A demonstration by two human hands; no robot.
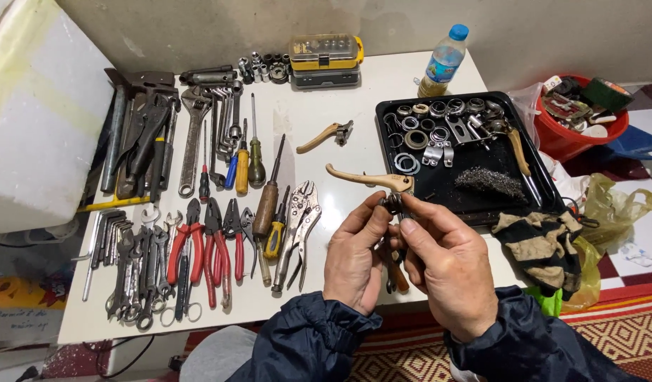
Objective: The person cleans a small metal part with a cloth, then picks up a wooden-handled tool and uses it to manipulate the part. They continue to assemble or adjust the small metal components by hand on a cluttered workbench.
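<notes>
tarnished brass-toned metal brake lever [368,178]; matt black tray [450,185]; rough steel wool [490,182]; grimy cloth gloves [542,240]

The clamp end of the brass brake lever [372,179] is masked by the fingertips of the left hand [356,262] and right hand [450,272], so the small part pinched there cannot be identified. A tool handle [395,272] below is mostly covered by both palms. The blue dustpan [636,143] is cut off by the right edge. Parts in the red bucket [580,117] are too small to tell apart.

Head camera looks steeply down, close over the white table [354,106] and both hands
</notes>
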